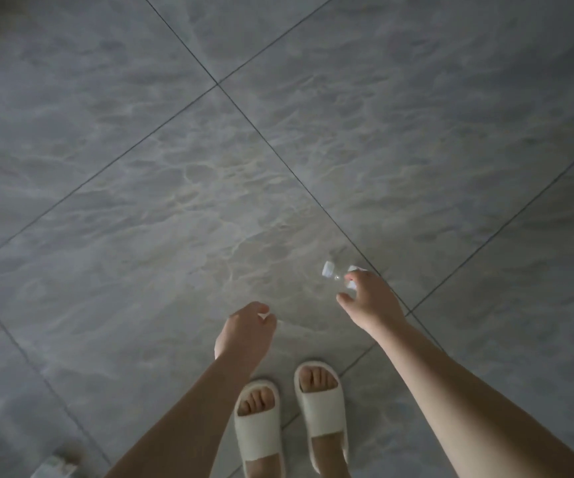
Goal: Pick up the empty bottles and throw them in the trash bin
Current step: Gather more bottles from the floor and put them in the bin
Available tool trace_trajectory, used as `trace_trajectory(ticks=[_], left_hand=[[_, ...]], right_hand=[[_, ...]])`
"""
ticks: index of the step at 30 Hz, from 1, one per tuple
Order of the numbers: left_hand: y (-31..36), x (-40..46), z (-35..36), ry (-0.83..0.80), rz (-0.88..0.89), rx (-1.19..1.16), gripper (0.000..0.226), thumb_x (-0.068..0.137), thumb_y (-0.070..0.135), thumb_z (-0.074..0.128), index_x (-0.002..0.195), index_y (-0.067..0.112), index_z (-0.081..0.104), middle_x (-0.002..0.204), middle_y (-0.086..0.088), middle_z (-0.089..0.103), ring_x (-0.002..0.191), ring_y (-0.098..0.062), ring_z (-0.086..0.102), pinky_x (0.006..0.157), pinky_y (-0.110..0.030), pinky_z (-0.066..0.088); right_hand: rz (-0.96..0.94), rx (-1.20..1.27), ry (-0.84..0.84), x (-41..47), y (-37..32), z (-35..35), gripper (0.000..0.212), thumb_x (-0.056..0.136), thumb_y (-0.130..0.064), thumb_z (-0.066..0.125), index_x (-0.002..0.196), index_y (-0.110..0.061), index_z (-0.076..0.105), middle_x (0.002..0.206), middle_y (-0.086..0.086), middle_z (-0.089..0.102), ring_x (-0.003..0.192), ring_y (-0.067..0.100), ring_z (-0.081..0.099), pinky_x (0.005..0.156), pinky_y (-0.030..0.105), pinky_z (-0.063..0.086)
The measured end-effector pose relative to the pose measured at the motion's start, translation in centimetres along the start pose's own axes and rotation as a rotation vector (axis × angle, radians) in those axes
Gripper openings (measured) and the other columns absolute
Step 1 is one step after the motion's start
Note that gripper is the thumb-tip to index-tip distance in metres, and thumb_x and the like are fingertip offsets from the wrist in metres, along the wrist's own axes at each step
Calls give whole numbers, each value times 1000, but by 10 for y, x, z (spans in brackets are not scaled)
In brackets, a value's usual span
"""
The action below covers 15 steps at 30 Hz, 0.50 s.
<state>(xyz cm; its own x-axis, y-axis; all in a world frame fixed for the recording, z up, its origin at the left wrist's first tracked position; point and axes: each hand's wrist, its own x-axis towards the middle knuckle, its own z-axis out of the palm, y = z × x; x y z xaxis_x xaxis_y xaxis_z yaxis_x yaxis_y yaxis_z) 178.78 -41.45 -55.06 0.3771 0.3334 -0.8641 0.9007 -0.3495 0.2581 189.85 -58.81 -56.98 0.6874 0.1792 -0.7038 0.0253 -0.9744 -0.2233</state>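
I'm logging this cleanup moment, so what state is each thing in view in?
clear bottle: white cap on, looks empty, held above the floor.
right hand: closed around the bottle's body.
left hand: loosely curled, something small and white at the fingertips, too unclear to name.
slippers: worn, flat on the tiled floor.
pale object: cut off at the bottom left edge, unidentifiable.

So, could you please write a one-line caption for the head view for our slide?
Right hand grasps a clear bottle over the grey tiled floor; left hand loosely curled.
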Motion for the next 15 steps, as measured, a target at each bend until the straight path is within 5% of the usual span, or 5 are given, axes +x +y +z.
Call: trace_trajectory(ticks=[10,15], left_hand=[[-25,128,59,7,-61,-3,35,90,35,52,123,26,61,117,0,68,107,-22,64,95,-36,52],[-37,157,64,19,-76,3,34,92,35,51,123,26,61,119,-1,67,108,-22,63,94,-35,52]], right_hand=[[-50,-233,141,105,54,98,52,77,-18,70,126,-14,53,125,8,59,119,30,53,98,42,41],[-79,-311,86,135,63,116,55,86,-28,61,135,-13,41,132,7,53,121,26,51,99,33,40]])
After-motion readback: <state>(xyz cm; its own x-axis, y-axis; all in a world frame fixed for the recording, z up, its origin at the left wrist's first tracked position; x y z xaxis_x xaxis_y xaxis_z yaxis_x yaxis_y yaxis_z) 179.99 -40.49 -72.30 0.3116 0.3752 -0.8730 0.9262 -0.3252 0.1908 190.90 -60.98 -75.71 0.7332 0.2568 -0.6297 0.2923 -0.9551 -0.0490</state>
